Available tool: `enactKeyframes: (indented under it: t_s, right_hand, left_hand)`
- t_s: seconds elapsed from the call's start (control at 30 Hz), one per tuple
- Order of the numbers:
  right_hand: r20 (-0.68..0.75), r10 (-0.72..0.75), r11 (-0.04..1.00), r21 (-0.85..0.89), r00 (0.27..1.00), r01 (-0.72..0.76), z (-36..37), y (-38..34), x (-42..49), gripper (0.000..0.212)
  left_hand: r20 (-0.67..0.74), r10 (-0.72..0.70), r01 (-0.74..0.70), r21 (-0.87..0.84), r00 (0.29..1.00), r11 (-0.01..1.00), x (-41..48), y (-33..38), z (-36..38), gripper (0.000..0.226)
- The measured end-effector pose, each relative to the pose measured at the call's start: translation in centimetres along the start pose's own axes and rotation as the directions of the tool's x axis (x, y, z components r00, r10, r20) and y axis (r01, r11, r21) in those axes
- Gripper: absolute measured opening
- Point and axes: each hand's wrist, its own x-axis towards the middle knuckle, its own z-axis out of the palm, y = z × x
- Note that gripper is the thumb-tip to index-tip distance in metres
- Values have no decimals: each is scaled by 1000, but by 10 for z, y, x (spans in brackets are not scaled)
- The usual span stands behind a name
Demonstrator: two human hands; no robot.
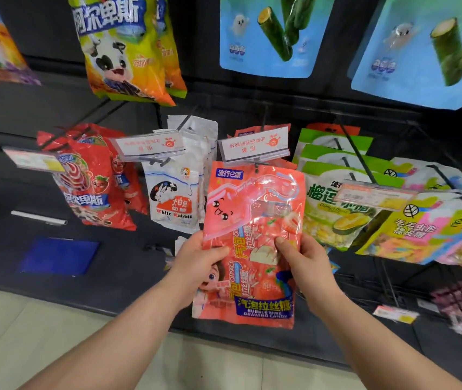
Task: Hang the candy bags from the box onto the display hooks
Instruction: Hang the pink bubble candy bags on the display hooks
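Holding a glossy pink candy bag point(252, 220) by its two long edges, the left hand point(196, 260) and the right hand point(301, 257) each pinch the crinkly plastic about halfway down, with the thumbs flat on the printed front and the fingers curled behind. The bag is a flat, upright rectangle. Its shiny film catches the light, and a clear window shaped like a bent tube shows small pale pieces inside. Its top edge sits just under a clear plastic price label point(253, 146), which is clipped to the front of a thin black wire hook point(264, 118). Whether the hanging hole is on the wire cannot be told.

More pink bags hang behind the label. Just to the left, a row of soft white bags point(172, 198) with a rabbit print hangs from the next hook. Beyond them are puffy red bags point(94, 178), wrinkled and shiny. To the right, flat green bags point(333, 204) with a durian picture overlap one behind another. Above hang smooth blue pouches point(269, 35) and a plump yellow bag point(123, 49) with a cartoon cow. All the hooks stick out from a dark matte back panel point(41, 108). Pale, smooth floor point(27, 333) shows at the lower left.
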Motion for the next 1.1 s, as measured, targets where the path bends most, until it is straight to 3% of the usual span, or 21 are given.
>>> enactKeyframes:
  t_s: [0.33,0.53,0.73,0.9,1.1]
  right_hand:
    - [-19,28,999,-42,999,-29,4,2,11,3]
    - [-62,82,985,-146,995,-91,7,1,49,16]
    - [-135,107,966,-221,985,-135,13,3,94,22]
    - [-184,121,901,-391,975,-186,13,7,117,32]
    - [-178,78,826,-539,981,-163,14,6,124,40]
  left_hand:
    - [-19,-9,10,49,1000,999,12,0,-2,22]
    - [-40,9,-3,140,999,990,39,12,6,17]
    - [-95,45,-14,301,994,954,80,20,16,28]
    - [-147,38,31,441,988,897,103,24,24,32]
    - [-167,36,25,353,985,935,111,29,29,29]
